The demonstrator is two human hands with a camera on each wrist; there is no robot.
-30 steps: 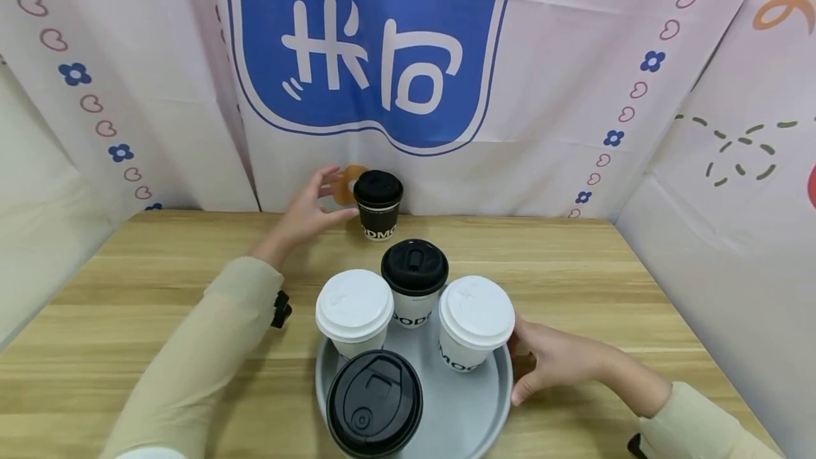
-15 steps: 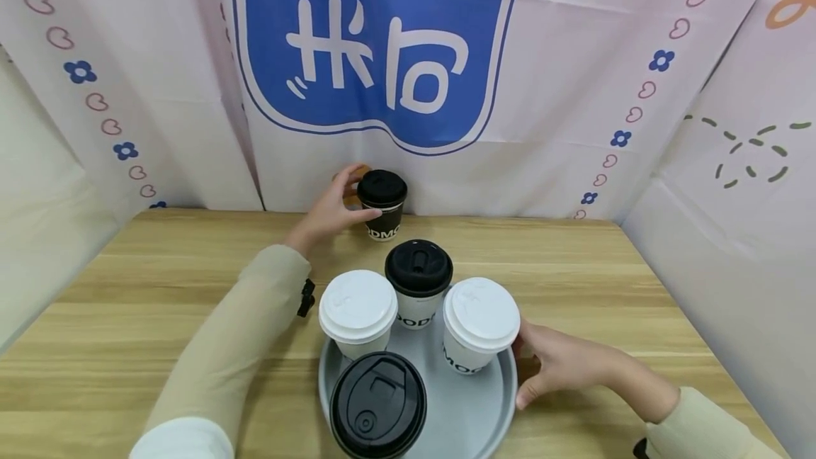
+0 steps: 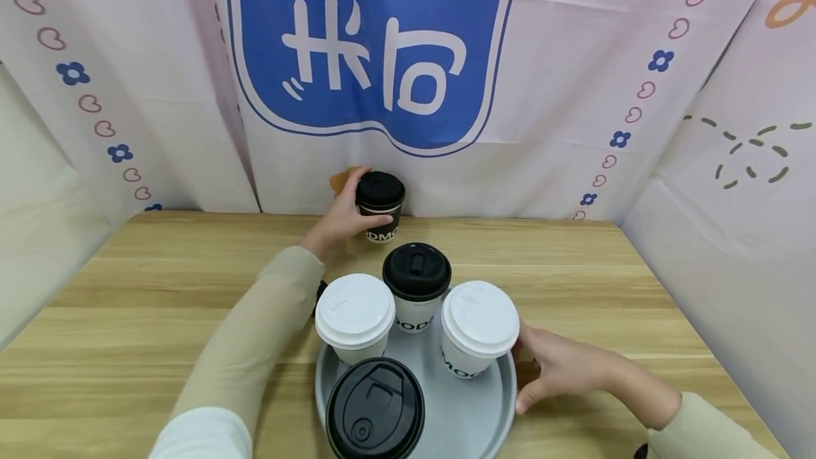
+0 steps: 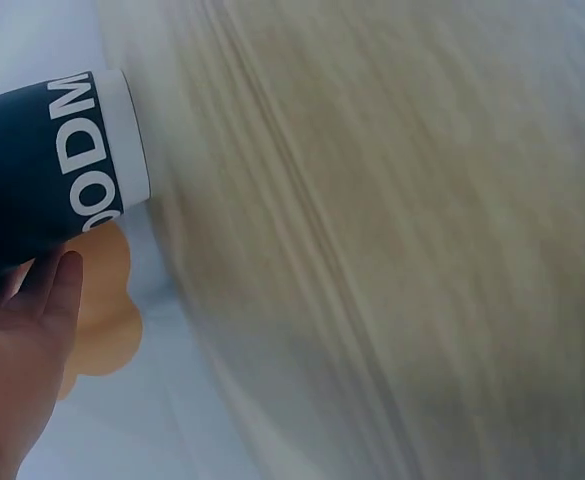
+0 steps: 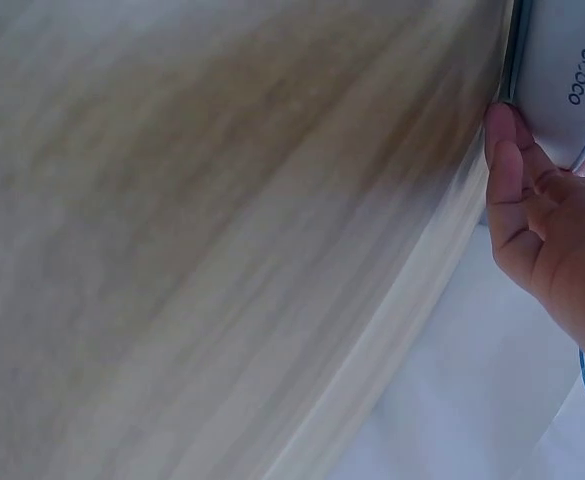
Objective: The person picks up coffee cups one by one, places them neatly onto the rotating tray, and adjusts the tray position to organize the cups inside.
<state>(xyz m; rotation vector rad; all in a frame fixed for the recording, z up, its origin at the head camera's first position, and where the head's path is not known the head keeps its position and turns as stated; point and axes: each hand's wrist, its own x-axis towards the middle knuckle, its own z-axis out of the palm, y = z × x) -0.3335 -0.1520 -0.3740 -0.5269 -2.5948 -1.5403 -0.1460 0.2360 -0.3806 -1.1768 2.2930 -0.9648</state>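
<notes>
At the back of the table, my left hand [image 3: 341, 219] grips a black paper coffee cup [image 3: 380, 193] with a black lid, its thumb across the front and the fingers behind. In the left wrist view, the cup's white lower band [image 4: 124, 135] is right at the tabletop. My right hand [image 3: 564, 367] holds the right edge of a round grey tray [image 3: 462, 420], fingers curled against its side [image 5: 572, 85]. On the tray stand two white-lidded cups [image 3: 355, 312] [image 3: 480, 321], a black-lidded white cup [image 3: 417, 278] and a nearer cup with a large black lid [image 3: 376, 409].
The wooden table [image 3: 127, 324] ends at a white fabric backdrop [image 3: 554, 91] with a blue printed badge [image 3: 370, 41]. Side panels [image 3: 733, 183] stand to the right and left. The black cup is close to the backdrop.
My left hand has moved right, from beside the black cup to around it, with its thumb now across the front. The right hand and the tray stay in place.
</notes>
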